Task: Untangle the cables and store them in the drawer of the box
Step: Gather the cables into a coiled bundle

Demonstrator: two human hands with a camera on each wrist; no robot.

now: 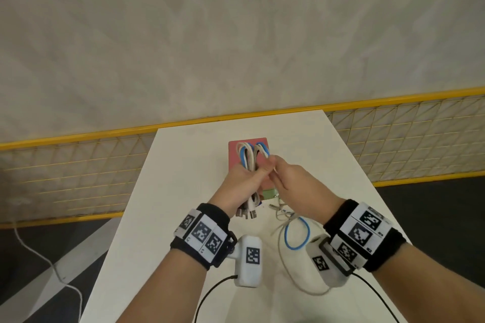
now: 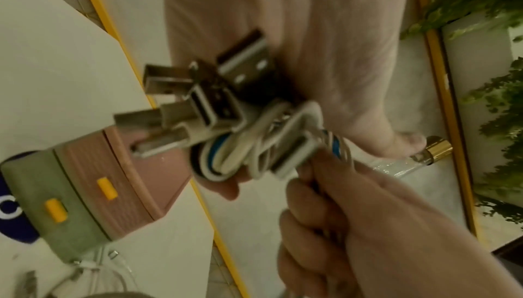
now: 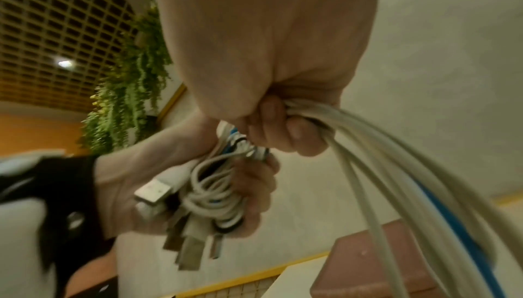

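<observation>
Both hands hold one cable bundle [image 1: 250, 162] above the box [image 1: 237, 155]: left hand [image 1: 242, 178] clenched around it, right hand [image 1: 291, 178] pinching its loops. Keep loops even, plugs together, before lowering.

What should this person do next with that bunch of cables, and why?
Probably wind the strand pinched by the right hand once more around the bundle. The left hand grips the folded loops, a wrap is already started, and loose cables lie on the table.

Left hand [image 2: 325, 56] gripping cable bundle [image 2: 240, 137], USB plugs [image 2: 198, 92] protruding, pink-and-green box [image 2: 93, 191] on table [image 2: 56, 56]
</observation>
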